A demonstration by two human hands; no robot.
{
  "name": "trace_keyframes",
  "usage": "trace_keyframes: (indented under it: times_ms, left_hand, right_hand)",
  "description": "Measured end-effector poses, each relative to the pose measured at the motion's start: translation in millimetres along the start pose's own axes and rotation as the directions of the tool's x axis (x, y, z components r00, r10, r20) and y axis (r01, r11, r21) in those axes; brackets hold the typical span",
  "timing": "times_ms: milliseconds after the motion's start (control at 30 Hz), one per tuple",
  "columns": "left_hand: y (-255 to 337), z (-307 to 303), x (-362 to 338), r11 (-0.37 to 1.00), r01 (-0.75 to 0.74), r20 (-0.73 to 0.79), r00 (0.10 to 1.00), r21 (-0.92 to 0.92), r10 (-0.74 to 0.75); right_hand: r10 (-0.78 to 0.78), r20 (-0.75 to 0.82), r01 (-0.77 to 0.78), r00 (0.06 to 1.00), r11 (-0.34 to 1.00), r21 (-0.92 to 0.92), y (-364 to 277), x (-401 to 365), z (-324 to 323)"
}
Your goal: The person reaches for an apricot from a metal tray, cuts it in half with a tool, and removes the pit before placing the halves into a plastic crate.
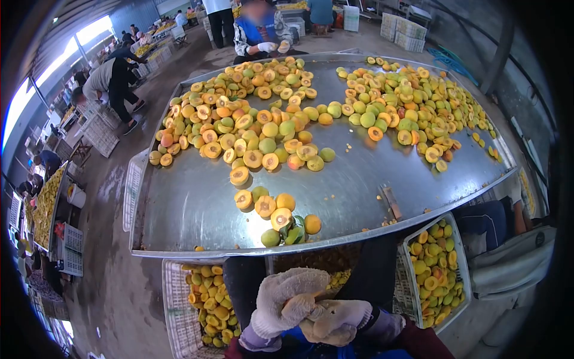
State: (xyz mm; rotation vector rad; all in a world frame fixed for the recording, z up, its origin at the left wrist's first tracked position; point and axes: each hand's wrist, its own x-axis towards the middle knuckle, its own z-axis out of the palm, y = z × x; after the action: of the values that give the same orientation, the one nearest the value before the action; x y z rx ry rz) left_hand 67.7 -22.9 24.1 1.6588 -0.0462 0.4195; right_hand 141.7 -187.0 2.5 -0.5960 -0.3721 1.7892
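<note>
My left hand [286, 302] and my right hand [336, 322], both in worn, pale knit gloves, are brought together above my lap. The fingers of each are curled and overlap the other's; anything between them is hidden. Beyond them is a large metal table [197, 212] bearing two big heaps of halved and whole yellow-orange fruit that look like apricots or peaches, the left heap [263, 128] and the right heap [412, 107]. Nearest to my hands on the table lies a small cluster of fruit [281, 219] with a few green leaves [295, 232].
Crates of cut fruit stand on both sides of my legs, a left crate [173, 311] and a right crate [463, 287]. A narrow flat strip [392, 203] lies near the table's front edge. Across the table sits a gloved person [266, 30]. Other people and stacked crates [98, 134] are farther left.
</note>
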Motion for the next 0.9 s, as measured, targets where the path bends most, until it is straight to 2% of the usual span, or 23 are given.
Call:
trace_keyframes:
  times_ms: [33,67,133,167,233,267,300,367,400,433,467,500,533,567,633,667,700,733,767,800,833,867,900]
  left_hand:
    - [-4.8,3.1,-2.0,0.991,-0.133,-0.028,0.991,-0.015,0.132]
    - [-3.3,8.1,-3.1,0.991,-0.134,-0.028,0.991,-0.015,0.134]
    - [1.4,19.3,-2.8,0.865,0.272,-0.053,0.945,-0.422,-0.323]
    - [-6.7,20.9,-1.1,0.865,0.271,-0.052,0.946,-0.421,-0.321]
    - [-29.3,19.0,4.1,0.31,0.242,0.017,0.812,-0.92,-0.583]
    - [-22.8,14.6,6.1,0.396,0.261,-0.086,0.733,-0.88,-0.675]
    - [-25.0,-1.5,-1.3,0.475,0.318,-0.13,0.705,-0.82,-0.697]
    - [-32.5,-30.3,-17.7,0.729,0.392,-0.443,0.602,-0.561,-0.665]
    - [-41.9,-45.9,-36.1,0.876,0.319,-0.59,0.65,-0.361,-0.48]
    - [-63.1,-66.6,-51.0,0.927,0.309,-0.725,0.586,-0.213,-0.362]
    - [-52.6,-88.6,-60.9,0.794,0.59,-0.76,0.582,0.148,-0.29]
    - [-75.5,-110.2,-87.5,0.536,0.712,-0.771,0.615,0.453,-0.165]
    - [-70.8,-113.5,-90.7,0.291,0.583,-0.635,0.762,0.758,0.126]
    - [-65.7,-117.8,-93.4,-0.056,0.415,-0.374,0.865,0.908,0.334]
    - [-64.8,-96.9,-93.8,0.445,0.559,-0.657,0.747,0.7,0.095]
    - [-60.6,-83.4,-94.5,0.527,0.531,-0.59,0.804,0.664,-0.067]
    - [-57.6,-72.6,-94.7,0.602,0.512,-0.5,0.841,0.613,-0.206]
    - [-74.0,-66.8,-104.2,0.388,0.211,-0.164,0.975,0.897,-0.15]
    - [-105.0,-53.8,-112.4,0.476,0.325,-0.18,0.929,0.817,-0.323]
    - [-73.0,-37.6,-92.2,0.407,0.436,-0.195,0.836,0.803,-0.513]
    - [-58.2,-29.7,-88.8,0.613,0.491,-0.154,0.841,0.619,-0.519]
    - [-66.7,-21.6,-93.7,0.749,0.416,-0.011,0.877,0.515,-0.48]
    - [-57.2,-15.4,-91.4,0.709,0.574,-0.065,0.794,0.408,-0.605]
  right_hand:
    - [-0.041,0.058,0.037,0.997,0.997,0.074,-5.2,-1.5,4.4]
    - [-0.088,0.113,0.07,0.99,0.986,0.149,-8.7,-2.6,7.2]
    - [-0.065,0.134,0.045,0.989,0.989,0.144,10.5,4.4,-3.7]
    - [-0.015,0.211,0.001,0.977,0.998,0.068,7.5,-0.1,-5.7]
    - [0.043,0.296,-0.038,0.954,0.999,-0.023,-3.3,-4.4,-5.4]
    - [0.131,0.201,-0.15,0.971,0.986,0.078,2.7,-9.3,-19.9]
    - [0.149,0.134,-0.163,0.98,0.982,0.098,4.0,-13.3,-26.4]
    - [0.183,-0.003,-0.181,0.983,0.973,0.144,6.9,-21.4,-39.5]
    - [0.178,-0.044,-0.174,0.983,0.981,0.085,-14.3,-31.8,-28.4]
    - [0.171,-0.083,-0.169,0.982,0.985,0.024,-27.8,-37.1,-20.0]
    - [0.085,-0.142,-0.098,0.986,0.991,-0.09,-29.5,-35.0,-17.4]
    - [0.093,-0.125,-0.106,0.988,0.989,-0.099,-27.7,-30.7,-19.3]
    - [0.038,-0.232,-0.079,0.972,0.983,-0.169,-23.4,-26.1,-21.7]
    - [-0.027,-0.323,-0.058,0.946,0.967,-0.248,-21.2,-19.8,-24.7]
    - [0.003,-0.361,-0.095,0.932,0.966,-0.239,-23.6,-9.5,-25.9]
    - [0.025,-0.415,-0.128,0.91,0.967,-0.222,-28.0,-4.1,-26.3]
    - [0.044,-0.457,-0.158,0.888,0.964,-0.213,-31.7,4.1,-27.7]
    - [-0.074,-0.449,-0.052,0.891,0.963,-0.263,-24.2,8.0,-33.8]
    - [0.008,-0.534,-0.237,0.845,0.901,-0.362,-31.0,13.1,-40.1]
    - [-0.084,-0.515,-0.103,0.853,0.941,-0.323,-36.0,20.4,-16.9]
    - [-0.121,-0.56,-0.11,0.82,0.926,-0.361,-33.7,24.8,-22.2]
    - [-0.207,-0.584,-0.034,0.785,0.927,-0.373,-24.6,31.8,-33.9]
    - [-0.229,-0.598,-0.091,0.768,0.885,-0.456,-26.7,36.2,-35.9]
